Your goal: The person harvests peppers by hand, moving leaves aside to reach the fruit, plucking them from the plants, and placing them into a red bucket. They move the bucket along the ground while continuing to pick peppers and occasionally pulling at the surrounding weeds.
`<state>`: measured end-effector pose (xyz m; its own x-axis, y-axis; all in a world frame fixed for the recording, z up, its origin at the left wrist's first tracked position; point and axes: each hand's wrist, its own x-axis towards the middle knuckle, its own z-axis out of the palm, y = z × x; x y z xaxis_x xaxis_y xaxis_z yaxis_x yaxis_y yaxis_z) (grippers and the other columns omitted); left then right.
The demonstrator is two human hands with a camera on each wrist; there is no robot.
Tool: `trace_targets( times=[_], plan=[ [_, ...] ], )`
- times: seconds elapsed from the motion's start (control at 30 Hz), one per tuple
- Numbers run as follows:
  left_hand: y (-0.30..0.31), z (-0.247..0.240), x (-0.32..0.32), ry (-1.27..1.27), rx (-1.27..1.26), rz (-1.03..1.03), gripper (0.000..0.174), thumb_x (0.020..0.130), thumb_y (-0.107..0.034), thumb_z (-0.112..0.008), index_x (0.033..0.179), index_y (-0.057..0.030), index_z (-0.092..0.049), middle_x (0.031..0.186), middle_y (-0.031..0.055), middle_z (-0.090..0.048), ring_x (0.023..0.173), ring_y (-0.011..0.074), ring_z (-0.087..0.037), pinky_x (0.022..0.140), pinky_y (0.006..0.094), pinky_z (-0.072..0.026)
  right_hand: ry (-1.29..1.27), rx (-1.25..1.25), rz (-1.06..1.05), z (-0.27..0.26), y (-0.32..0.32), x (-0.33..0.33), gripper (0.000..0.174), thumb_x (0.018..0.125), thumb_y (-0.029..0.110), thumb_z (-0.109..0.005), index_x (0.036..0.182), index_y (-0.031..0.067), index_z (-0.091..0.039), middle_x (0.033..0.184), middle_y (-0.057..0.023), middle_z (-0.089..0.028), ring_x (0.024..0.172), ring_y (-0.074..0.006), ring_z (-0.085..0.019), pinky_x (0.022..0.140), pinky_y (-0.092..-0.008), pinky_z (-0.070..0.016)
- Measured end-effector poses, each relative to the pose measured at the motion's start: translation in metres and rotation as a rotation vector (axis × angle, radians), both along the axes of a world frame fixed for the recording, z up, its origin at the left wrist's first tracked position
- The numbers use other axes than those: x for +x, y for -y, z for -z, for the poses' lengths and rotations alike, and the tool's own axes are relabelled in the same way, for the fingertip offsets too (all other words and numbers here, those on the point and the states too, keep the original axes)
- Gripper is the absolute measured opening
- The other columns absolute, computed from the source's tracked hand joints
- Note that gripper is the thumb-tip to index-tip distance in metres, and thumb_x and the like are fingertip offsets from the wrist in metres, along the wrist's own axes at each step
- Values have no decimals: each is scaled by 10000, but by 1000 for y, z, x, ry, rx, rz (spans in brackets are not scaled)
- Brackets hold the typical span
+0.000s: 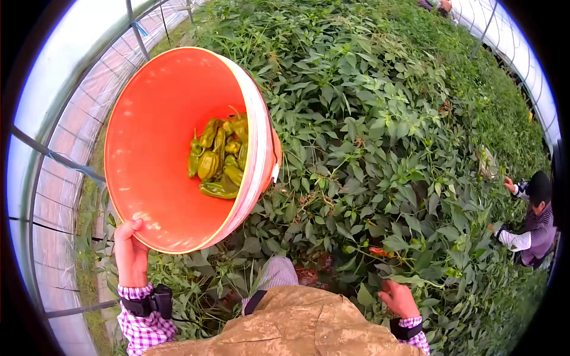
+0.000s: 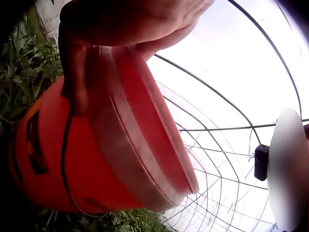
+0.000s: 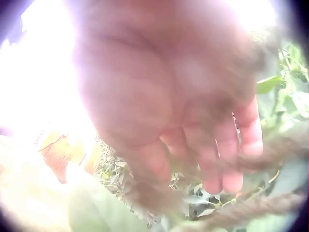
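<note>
An orange bucket [image 1: 157,118] with a pale rim band tilts toward me on the left in the head view. Green peppers [image 1: 209,165] are heaped against its inner side. My left hand [image 1: 132,255] grips the near rim, thumb on the inside; in the left wrist view its fingers reach down the outer wall, by the thin wire handle [image 2: 65,159]. Low among the pepper plants [image 1: 380,124] is my right hand [image 1: 399,298]. Seen from the right wrist, its palm [image 3: 164,92] faces the camera with fingers loosely extended and nothing held.
Dense leafy plants fill the ground ahead. A red-orange thing [image 1: 380,253] shows among leaves near my right hand. Another person [image 1: 537,222] is at the right edge among the plants. Metal hoops [image 1: 38,148] and plastic sheeting stand on the left.
</note>
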<state>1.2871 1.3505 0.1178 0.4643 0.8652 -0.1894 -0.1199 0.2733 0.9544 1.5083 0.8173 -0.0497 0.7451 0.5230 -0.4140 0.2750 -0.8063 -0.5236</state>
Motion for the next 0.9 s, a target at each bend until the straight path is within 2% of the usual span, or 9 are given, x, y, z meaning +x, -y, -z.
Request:
trace_targets(
  times=[0.13, 0.23, 0.37, 0.5, 0.57, 0.7, 0.8, 0.83, 0.9],
  plan=[
    [-54, -20, 39, -76, 145, -24, 328, 793, -69, -595, 1087, 70, -549, 1027, 110, -634, 909, 191, -633, 842, 314, -509, 18, 30, -4, -34, -75, 45, 408, 761, 166, -698, 1116, 5, -577, 926, -179, -670, 845, -319, -658, 736, -385, -521],
    [-84, -26, 60, -122, 217, -9, 330, 797, -102, -604, 1085, 53, -556, 1022, 97, -635, 906, 177, -628, 840, 295, -497, -74, 124, 4, -39, -119, 66, 386, 788, 150, -683, 1130, 4, -578, 925, -163, -675, 862, -280, -668, 762, -361, -521],
    [-124, -26, 82, -155, 216, 29, 328, 799, -116, -606, 1081, 47, -571, 1008, 92, -640, 905, 162, -624, 823, 282, -495, -188, 242, -44, -31, -169, 101, 341, 803, 145, -672, 1099, -7, -596, 959, -171, -665, 891, -291, -656, 790, -366, -515],
    [-149, -17, 112, -64, 55, 90, 381, 827, -112, -591, 1165, 50, -525, 1101, 122, -628, 966, 209, -626, 870, 323, -507, 185, 329, -202, -1, -233, 165, 310, 810, 185, -666, 1052, 1, -606, 971, -168, -638, 947, -329, -601, 826, -402, -481],
    [-145, -14, 132, -50, 25, 84, 407, 829, -110, -586, 1193, 55, -505, 1128, 133, -616, 991, 224, -620, 886, 335, -507, 275, 289, -280, 26, -276, 208, 297, 817, 205, -654, 1037, 9, -607, 988, -153, -621, 979, -322, -576, 853, -405, -453],
    [-124, -14, 186, -53, -33, 86, 443, 833, -102, -575, 1232, 60, -471, 1161, 147, -601, 1029, 247, -610, 912, 360, -507, 430, 119, -480, 126, -357, 294, 343, 815, 270, -648, 1073, 48, -609, 1094, -107, -598, 1114, -286, -518, 922, -424, -395],
    [-128, -4, 235, -85, -37, 118, 424, 835, -93, -568, 1222, 55, -473, 1167, 150, -596, 1028, 252, -611, 916, 372, -507, 584, -268, -502, 196, -377, 349, 410, 868, 381, -596, 1149, 84, -583, 1172, -90, -567, 1232, -272, -454, 1013, -425, -346],
    [-132, 1, 251, -104, -41, 133, 415, 836, -90, -565, 1216, 51, -474, 1170, 152, -594, 1029, 254, -611, 918, 377, -507, 515, -410, -443, 210, -370, 362, 461, 863, 412, -606, 1205, 106, -556, 1224, -94, -545, 1233, -277, -464, 1018, -434, -360],
    [-135, 19, 299, -126, -53, 185, 397, 845, -84, -555, 1211, 48, -479, 1174, 157, -592, 1052, 257, -604, 945, 392, -493, 139, -576, -225, 233, -344, 382, 504, 846, 425, -623, 1262, 154, -536, 1331, -90, -491, 1176, -300, -521, 908, -437, -467]
  ],
)
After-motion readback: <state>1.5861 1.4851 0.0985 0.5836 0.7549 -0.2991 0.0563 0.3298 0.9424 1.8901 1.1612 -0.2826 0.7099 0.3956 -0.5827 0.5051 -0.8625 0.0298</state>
